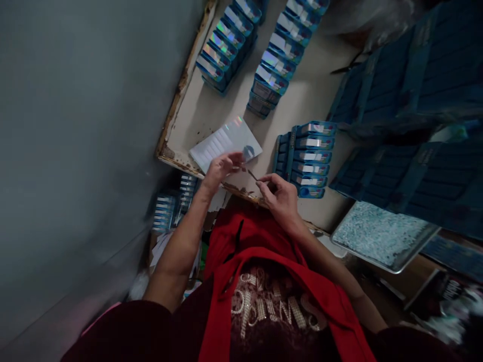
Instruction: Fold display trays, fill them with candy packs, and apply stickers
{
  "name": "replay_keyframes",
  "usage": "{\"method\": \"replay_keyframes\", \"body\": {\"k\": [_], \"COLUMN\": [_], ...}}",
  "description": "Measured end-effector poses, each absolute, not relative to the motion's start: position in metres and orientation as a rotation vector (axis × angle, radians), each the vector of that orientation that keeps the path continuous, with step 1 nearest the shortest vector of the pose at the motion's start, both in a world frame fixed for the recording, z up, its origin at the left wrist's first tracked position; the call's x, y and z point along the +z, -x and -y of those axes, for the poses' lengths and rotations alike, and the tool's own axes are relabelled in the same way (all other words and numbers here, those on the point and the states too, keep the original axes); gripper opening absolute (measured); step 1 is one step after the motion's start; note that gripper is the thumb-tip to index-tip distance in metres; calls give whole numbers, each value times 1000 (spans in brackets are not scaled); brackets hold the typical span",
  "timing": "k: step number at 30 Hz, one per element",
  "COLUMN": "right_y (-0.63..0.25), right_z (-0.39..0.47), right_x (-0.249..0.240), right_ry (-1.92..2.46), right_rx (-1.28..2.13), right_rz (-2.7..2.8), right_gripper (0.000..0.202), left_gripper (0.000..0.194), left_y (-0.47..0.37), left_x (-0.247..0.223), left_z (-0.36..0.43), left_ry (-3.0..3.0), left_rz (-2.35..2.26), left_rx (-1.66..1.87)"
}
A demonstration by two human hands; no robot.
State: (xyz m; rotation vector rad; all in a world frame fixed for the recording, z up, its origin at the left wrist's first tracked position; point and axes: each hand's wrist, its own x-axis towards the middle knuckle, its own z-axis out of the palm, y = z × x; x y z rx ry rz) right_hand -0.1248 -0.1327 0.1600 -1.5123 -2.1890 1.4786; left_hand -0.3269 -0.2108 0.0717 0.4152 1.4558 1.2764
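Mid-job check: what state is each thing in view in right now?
Left hand: fingers curled, grip unclear
Right hand: pinching the thin stick
Thin stick: held, slanting toward the left hand
White sheet: flat on the table
Table: edge worn and chipped
Near blue boxes: lined up side by side
Far blue boxes: lined up in two rows
Metal tray: filled with pale blue bits
Red apron: worn
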Motion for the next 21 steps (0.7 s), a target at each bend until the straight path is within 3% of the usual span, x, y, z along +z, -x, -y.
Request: {"method": "replay_keyframes", "body": {"k": [2,5,7,13,21], "right_y": [114,95,79,24,-5], "right_z": [132,133,133,119,93], "right_x": [173,186,193,198,176], "right_ry": [1542,1597,1646,1789,1861], "right_rx": [1536,1591,1560,1291,1092], "right_rz": [2118,2028,1970,1857,1951], "right_gripper": [25,26,28,32,33], "left_gripper": [77,44,35,37,39], "left_y": [304,279,264,206,170], "left_x": [85,102,114,147,135], "left_z": [217,219,218,200,168], "left_ry": [-320,-266,-253,-204,-254], "left_rz": [-1345,-1484,-1533,-1459,-1540], "left_rx": [1233,1162,1119,1048,1030]}}
